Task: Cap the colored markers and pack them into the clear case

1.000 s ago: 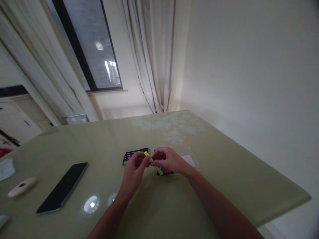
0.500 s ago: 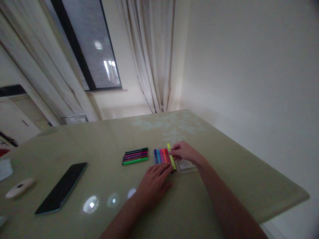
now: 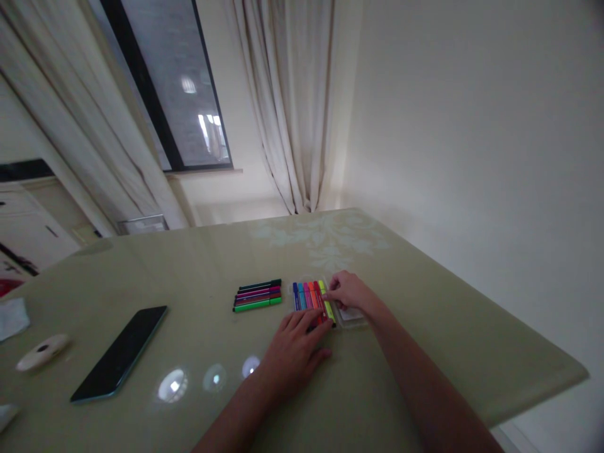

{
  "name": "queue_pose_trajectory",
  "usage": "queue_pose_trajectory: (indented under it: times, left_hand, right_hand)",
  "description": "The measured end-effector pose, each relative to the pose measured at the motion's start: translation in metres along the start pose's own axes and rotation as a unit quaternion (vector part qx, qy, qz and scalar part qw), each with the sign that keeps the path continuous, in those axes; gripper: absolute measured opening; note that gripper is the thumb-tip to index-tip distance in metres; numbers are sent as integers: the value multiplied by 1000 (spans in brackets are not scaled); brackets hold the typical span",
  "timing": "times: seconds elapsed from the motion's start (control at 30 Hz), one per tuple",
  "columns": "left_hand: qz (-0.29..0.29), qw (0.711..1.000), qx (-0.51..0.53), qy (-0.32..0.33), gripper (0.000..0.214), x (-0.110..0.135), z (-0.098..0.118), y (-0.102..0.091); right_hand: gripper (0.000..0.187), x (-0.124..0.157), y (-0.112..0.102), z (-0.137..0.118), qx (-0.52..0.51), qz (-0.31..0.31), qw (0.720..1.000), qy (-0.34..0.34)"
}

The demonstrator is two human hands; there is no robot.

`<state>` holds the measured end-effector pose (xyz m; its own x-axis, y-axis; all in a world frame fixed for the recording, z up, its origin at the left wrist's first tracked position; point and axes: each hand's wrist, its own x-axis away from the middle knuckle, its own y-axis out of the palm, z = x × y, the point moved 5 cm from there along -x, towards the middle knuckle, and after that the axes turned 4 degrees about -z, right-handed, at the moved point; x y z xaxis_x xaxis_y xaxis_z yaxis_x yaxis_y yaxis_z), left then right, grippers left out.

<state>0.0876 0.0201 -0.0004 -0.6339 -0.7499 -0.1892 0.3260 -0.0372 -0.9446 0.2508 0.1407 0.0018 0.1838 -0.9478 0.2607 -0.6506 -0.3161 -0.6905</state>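
Note:
A row of coloured felt-tip pens (image 3: 306,294), blue through red, lies side by side in a clear plastic case (image 3: 309,278). At the row's right end lies a yellow felt-tip pen (image 3: 328,308), nearly in line with the others. My right hand (image 3: 349,292) is closed in a pinch at the yellow pen's right side, fingertips against it. My left hand (image 3: 296,349) rests with outstretched fingers over the near ends of the pens, hiding them; its index finger reaches the yellow pen's lower end. The case's other half (image 3: 353,322) shows under my right wrist.
Left of the case, several more pens (image 3: 257,296) lie in a stack, a green one nearest. A dark phone or tablet (image 3: 120,352), a white oval object (image 3: 43,352) and a white tissue-like piece (image 3: 13,319) lie on the glossy table (image 3: 202,264). A wall stands to the right.
The yellow pen has come down toward me, its top now level with the row. My right hand shifted slightly with it; my left fingers moved a little right.

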Motion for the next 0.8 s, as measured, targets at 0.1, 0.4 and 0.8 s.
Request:
queue_pose_trajectory:
  times: [0.1, 0.4, 0.8]
  left_hand:
    - [22, 999, 37, 10, 47, 0, -9, -3]
    - [134, 966, -26, -221, 23, 27, -106, -44]
    - [67, 965, -18, -254, 17, 37, -131, -42]
  right_hand:
    - [22, 1, -2, 1, -14, 6, 1000, -1]
    - [19, 2, -4, 2, -40, 13, 999, 2]
    - [14, 2, 8, -13, -3, 50, 998, -28]
